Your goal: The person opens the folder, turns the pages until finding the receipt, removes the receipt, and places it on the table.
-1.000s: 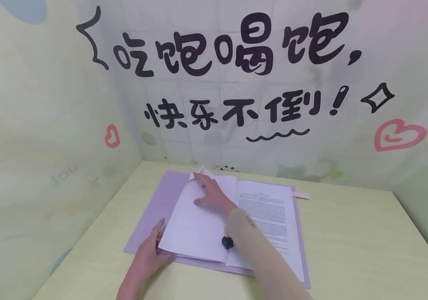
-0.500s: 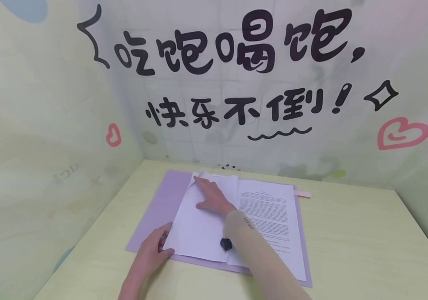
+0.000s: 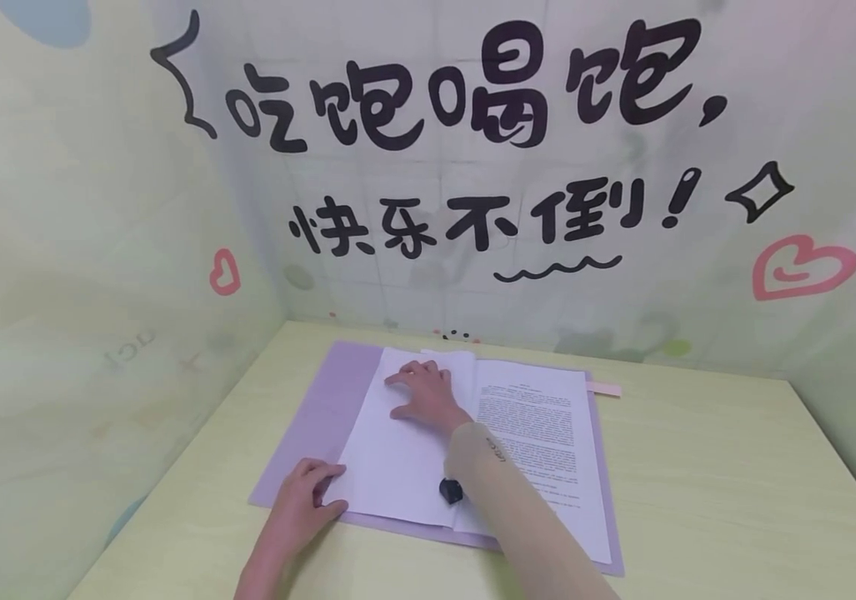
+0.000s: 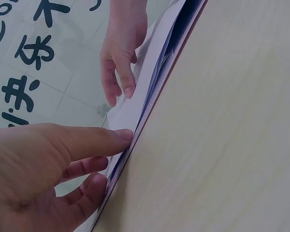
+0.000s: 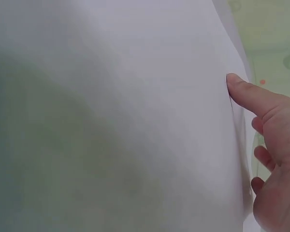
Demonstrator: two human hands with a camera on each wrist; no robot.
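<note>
An open lilac folder [image 3: 315,408] lies on the table in the head view, holding a stack of white paper. On its left side lies a blank white page [image 3: 390,454]; on its right, a printed page [image 3: 536,433]. My left hand [image 3: 303,504] is at the blank page's lower left corner, thumb at the bottom edge and index finger at the left edge. In the left wrist view its thumb [image 4: 118,139] rests on the paper edge. My right hand [image 3: 428,396] lies over the upper part of the blank page, fingers spread, its thumb [image 5: 239,87] touching paper in the right wrist view.
A pale wood table [image 3: 735,483] carries the folder. A pink tab [image 3: 603,389] sticks out at its right edge. Behind stands a fabric wall [image 3: 428,292] with large black characters. A small black device [image 3: 450,492] sits under the right wrist.
The curled upper left corner of the blank page now lies flat. My right fingers have drawn back from it. My left index finger has come onto the page's left edge.
</note>
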